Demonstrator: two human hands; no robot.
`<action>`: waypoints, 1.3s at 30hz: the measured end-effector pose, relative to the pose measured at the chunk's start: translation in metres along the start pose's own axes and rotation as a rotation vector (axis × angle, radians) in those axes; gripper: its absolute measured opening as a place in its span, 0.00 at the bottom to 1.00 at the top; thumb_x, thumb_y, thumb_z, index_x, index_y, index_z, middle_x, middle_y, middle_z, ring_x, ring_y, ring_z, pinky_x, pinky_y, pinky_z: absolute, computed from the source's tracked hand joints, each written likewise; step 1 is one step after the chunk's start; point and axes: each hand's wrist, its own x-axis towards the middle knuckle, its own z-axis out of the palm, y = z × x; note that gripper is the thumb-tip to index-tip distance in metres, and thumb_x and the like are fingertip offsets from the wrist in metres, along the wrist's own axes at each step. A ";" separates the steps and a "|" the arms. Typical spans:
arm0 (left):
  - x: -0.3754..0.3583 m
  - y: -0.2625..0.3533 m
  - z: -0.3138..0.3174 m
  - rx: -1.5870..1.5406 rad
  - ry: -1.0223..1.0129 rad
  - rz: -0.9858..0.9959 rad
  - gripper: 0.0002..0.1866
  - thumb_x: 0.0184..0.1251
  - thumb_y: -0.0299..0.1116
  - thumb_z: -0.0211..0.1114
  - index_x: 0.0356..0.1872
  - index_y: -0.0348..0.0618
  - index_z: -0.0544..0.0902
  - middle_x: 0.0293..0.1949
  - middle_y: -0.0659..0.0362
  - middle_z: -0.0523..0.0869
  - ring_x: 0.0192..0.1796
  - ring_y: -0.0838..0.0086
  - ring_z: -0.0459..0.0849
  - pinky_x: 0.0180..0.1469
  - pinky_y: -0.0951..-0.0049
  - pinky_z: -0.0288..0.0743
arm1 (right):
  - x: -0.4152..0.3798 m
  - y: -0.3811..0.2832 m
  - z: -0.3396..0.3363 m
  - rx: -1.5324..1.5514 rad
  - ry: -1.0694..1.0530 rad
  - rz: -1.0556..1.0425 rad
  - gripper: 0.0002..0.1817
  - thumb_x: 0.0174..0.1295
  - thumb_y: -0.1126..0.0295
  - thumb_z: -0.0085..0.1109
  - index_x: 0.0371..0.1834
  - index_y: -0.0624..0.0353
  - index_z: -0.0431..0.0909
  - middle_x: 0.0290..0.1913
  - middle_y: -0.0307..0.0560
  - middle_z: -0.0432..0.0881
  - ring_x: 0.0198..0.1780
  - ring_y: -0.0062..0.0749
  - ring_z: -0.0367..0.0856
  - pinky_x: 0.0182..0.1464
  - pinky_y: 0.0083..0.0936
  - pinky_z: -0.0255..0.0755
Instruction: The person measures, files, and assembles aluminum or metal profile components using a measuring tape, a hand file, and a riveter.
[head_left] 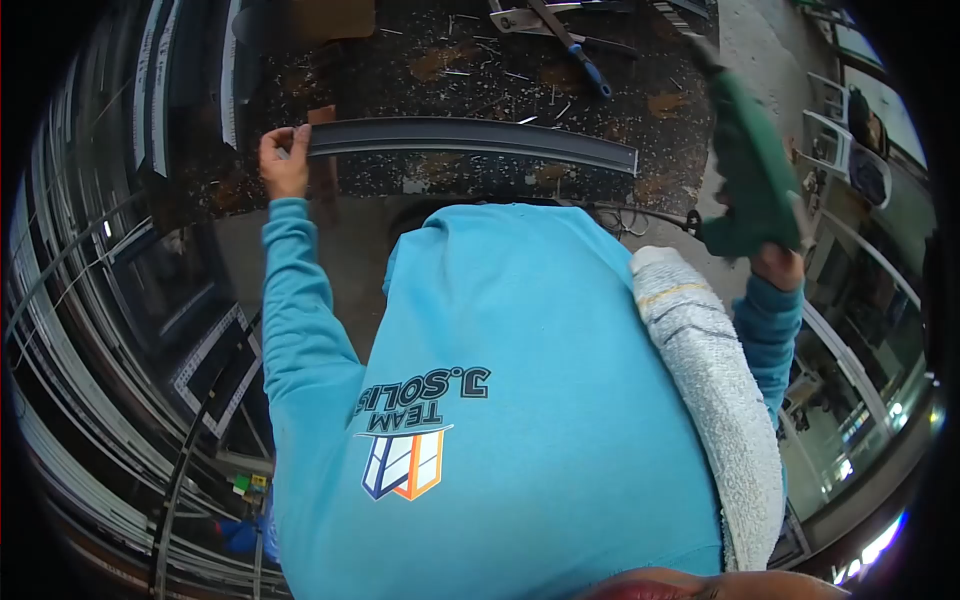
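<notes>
Colours: mostly bright blue, dark grey, green.
Sweatshirt sky blue, dark navy lettering, window logo in white, blue and orange. Towel over the shoulder off-white with faint grey and yellow stripes. Profile strip in the left hand dark grey, lighter sheen along the edge. Power tool in the right hand green with a black cord. Table black, speckled with pale shavings and brown patches. Screwdriver handle blue. Frames at left black and white.
</notes>
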 end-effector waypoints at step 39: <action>0.011 -0.050 -0.069 -0.775 -0.783 -0.752 0.22 0.64 0.37 0.64 0.55 0.34 0.76 0.46 0.58 0.80 0.49 0.72 0.80 0.56 0.68 0.75 | 0.141 -0.013 0.311 -0.797 -0.556 0.141 0.45 0.42 0.61 0.60 0.70 0.58 0.61 0.52 0.67 0.80 0.46 0.57 0.85 0.53 0.43 0.82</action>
